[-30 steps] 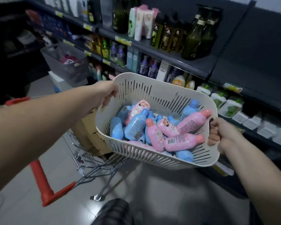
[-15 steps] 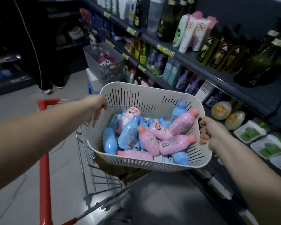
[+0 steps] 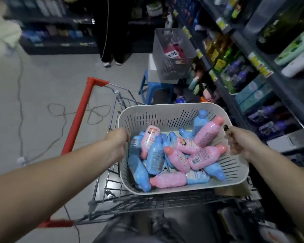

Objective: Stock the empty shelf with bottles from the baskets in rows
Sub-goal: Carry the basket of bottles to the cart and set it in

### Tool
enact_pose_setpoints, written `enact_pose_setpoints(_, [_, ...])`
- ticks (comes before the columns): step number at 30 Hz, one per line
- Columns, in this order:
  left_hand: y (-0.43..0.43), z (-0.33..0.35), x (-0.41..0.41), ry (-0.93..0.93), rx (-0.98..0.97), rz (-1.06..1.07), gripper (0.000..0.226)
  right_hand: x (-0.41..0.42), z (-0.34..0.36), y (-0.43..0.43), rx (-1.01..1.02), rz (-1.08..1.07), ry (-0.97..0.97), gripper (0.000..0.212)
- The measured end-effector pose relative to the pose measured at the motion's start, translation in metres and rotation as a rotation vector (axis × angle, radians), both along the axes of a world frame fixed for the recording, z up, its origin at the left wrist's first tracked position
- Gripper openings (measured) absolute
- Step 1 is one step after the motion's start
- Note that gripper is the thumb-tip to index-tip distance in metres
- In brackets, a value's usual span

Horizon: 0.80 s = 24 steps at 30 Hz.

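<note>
I hold a white slotted basket [image 3: 165, 113] in the air over a wire shopping cart [image 3: 112, 172]. Several pink bottles [image 3: 206, 156] and blue bottles [image 3: 154, 156] lie jumbled inside it. My left hand [image 3: 117, 142] grips the basket's left rim. My right hand [image 3: 239, 140] grips its right handle. Stocked shelves [image 3: 253, 76] run along the right side of the aisle.
The cart has a red handle [image 3: 81, 118]. A grey basket [image 3: 172, 53] stands on a white box over a blue stool [image 3: 147, 86] ahead by the shelves. A cable [image 3: 60, 113] loops on the floor at left. A person's legs [image 3: 111, 55] stand at the aisle's end.
My view has swung left, away from the shelves and down the aisle. The basket, held by both hands throughout, has moved with me and now hangs above the cart.
</note>
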State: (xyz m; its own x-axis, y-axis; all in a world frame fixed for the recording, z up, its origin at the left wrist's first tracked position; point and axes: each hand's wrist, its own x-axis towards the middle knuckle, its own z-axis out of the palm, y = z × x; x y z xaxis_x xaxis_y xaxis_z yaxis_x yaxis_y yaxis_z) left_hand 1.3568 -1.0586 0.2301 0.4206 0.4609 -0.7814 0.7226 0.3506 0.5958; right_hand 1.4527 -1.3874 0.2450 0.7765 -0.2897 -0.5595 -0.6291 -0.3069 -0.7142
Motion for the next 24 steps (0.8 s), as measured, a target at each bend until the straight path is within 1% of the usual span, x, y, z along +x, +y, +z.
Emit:
enact_pose_setpoints(3, [-0.003,-0.010,-0.006,-0.022,-0.029,0.184,0.031,0.037,-0.015,0.012,-0.013,0.148,0.001,0.025])
enact_pose_setpoints(6, [-0.014,-0.020,-0.015,-0.007,-0.035,0.343,0.024,0.068,-0.021,0.028,-0.069,0.286,0.005,0.020])
enact_pose_setpoints(8, [-0.024,-0.023,-0.018,0.000,-0.022,0.425,0.023,0.090,-0.019,0.040,-0.126,0.360,-0.039,0.018])
enact_pose_setpoints(10, [-0.037,-0.024,-0.019,-0.025,-0.024,0.522,0.019,0.110,-0.017,0.050,-0.132,0.442,-0.071,0.016])
enact_pose_setpoints(13, [-0.062,-0.028,-0.032,-0.022,-0.004,0.683,0.020,0.128,-0.021,0.062,-0.160,0.582,-0.094,0.020])
enact_pose_setpoints(15, [-0.080,-0.029,-0.041,-0.027,-0.068,0.808,0.023,0.136,-0.022,0.072,-0.205,0.677,-0.121,0.022])
enact_pose_setpoints(20, [-0.114,-0.031,-0.047,0.012,-0.158,0.981,0.024,0.163,-0.024,0.103,-0.373,0.980,-0.203,0.021])
enact_pose_setpoints(24, [-0.131,-0.050,-0.054,0.081,-0.147,1.099,0.028,0.175,-0.044,0.133,-0.400,1.163,-0.173,0.028])
